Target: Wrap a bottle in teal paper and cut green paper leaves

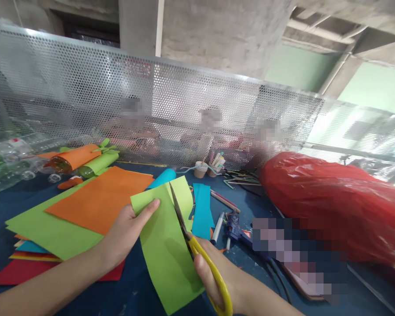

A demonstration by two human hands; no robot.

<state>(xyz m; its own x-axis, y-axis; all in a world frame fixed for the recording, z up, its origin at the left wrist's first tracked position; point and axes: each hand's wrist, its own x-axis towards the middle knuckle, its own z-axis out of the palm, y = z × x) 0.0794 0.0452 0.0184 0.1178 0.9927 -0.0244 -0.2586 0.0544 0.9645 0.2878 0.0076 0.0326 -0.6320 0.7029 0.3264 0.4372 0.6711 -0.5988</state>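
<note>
My left hand (133, 226) grips the lime sheet (164, 245), thumb pressed flat on its face near the upper left corner, the fingers behind it. My right hand (213, 263) is closed round the yellow-handled scissors (181, 215), my thumb through a loop. The lime sheet hangs in front of me above the blue table (131, 303), its lower end bowing. The blades lie up across it, tips close to its top edge — I can't tell how far apart they stand. Beyond them, part of the green paper curls away.

Left of the lime sheet, orange paper (102, 197) lies on a larger green sheet (52, 228), with blue, yellow and red paper showing underneath. Farther left and behind are clear plastic bottles (16, 171) and a bottle wrapped in orange paper (80, 157). Just behind the lime sheet sits a blue paper roll (164, 177); well behind it, two cups of pens and sticks (200, 169).

Right of the lime sheet come a blue paper strip (202, 210), a white marker (217, 228) and a dark blue glue gun (233, 227) — then, well to the right, a big red plastic bag (332, 197).
</note>
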